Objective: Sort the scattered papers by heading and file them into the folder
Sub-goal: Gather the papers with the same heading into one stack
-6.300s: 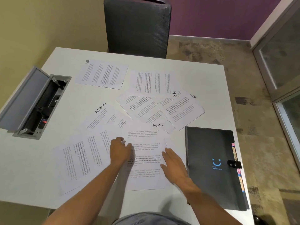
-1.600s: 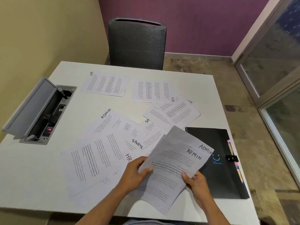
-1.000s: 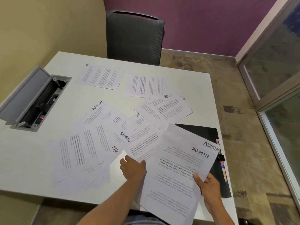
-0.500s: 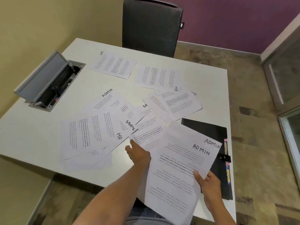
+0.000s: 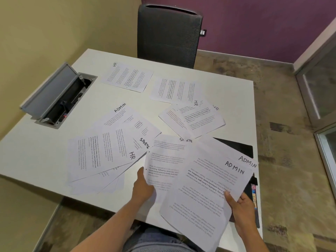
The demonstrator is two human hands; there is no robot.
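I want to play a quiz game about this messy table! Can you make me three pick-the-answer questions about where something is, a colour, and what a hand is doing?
1. Where is the folder?
A) on the chair
B) on the table's right side, partly under papers
C) on the floor

2. What colour is the far wall?
A) purple
B) blue
C) white

3. What is the right hand doing?
A) resting flat
B) holding ADMIN sheets
C) opening the folder

Answers: B, its black corner shows behind the sheets; A, purple behind the chair; B, thumb pinches the sheets' edge.
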